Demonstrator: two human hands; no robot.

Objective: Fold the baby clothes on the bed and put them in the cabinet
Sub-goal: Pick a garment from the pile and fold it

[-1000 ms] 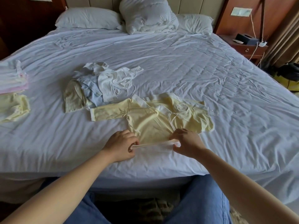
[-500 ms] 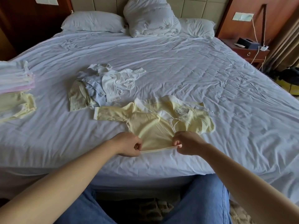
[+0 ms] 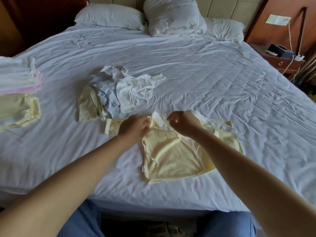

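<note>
A pale yellow baby shirt with white trim and ties lies spread flat on the white bed, its hem toward me. My left hand grips the shirt at its left shoulder, beside the left sleeve. My right hand has curled fingers pinching the white collar trim. A loose heap of unfolded white, blue and cream baby clothes sits just beyond my left hand. No cabinet is in view.
At the bed's left edge are a folded white and pink stack and a folded yellow piece. Pillows and a bunched duvet line the headboard. A wooden nightstand stands at right. My knees meet the bed's near edge.
Both hands let go of the shirt's bottom hem and moved up to its shoulder and collar. The shirt now lies flatter and closer to me.
</note>
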